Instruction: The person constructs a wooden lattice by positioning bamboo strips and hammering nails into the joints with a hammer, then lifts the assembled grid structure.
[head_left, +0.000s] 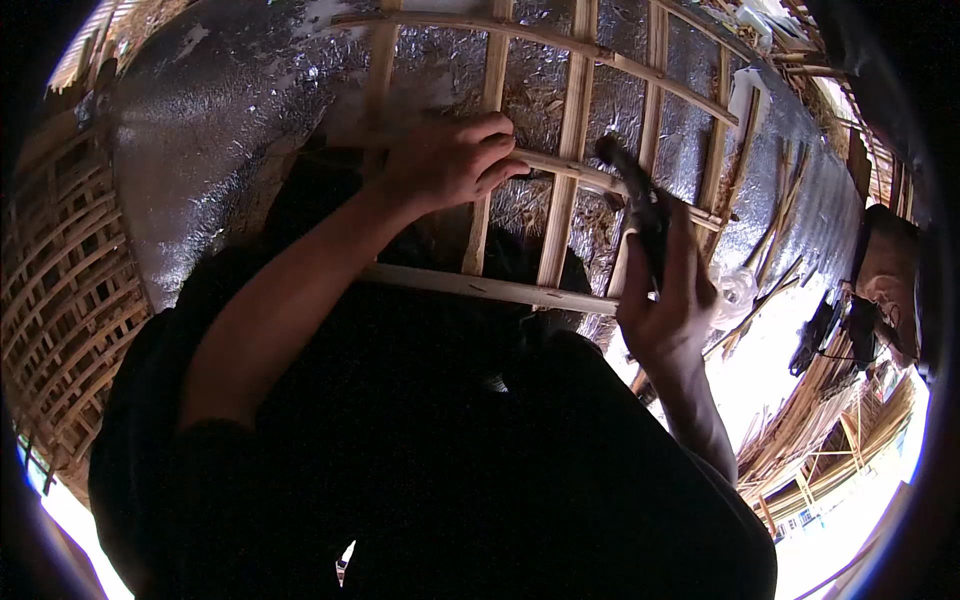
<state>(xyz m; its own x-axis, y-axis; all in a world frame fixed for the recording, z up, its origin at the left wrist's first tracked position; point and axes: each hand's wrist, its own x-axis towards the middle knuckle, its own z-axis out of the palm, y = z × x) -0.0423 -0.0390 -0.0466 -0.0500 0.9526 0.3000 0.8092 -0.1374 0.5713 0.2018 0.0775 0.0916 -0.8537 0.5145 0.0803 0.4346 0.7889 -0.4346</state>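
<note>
A lattice of split bamboo slats (567,205) lies in front of me, its strips crossing at right angles. My left hand (455,165) rests at one crossing on the middle cross slat, fingers curled and pinched together. Something small and dark shows at its fingertips, too small to name. My right hand (672,295) is closed around a dark hammer-like tool (643,205). The tool's upper end tilts left, over the same cross slat, a short way right of my left hand. Whether it touches the slat I cannot tell.
Shiny dark sheeting (200,170) spreads under and beyond the lattice. A woven bamboo panel (70,300) stands at the left. Loose sticks (785,205) and a clear plastic item (735,295) lie at the right. Bundled bamboo strips (820,420) and part of another person (888,265) are farther right.
</note>
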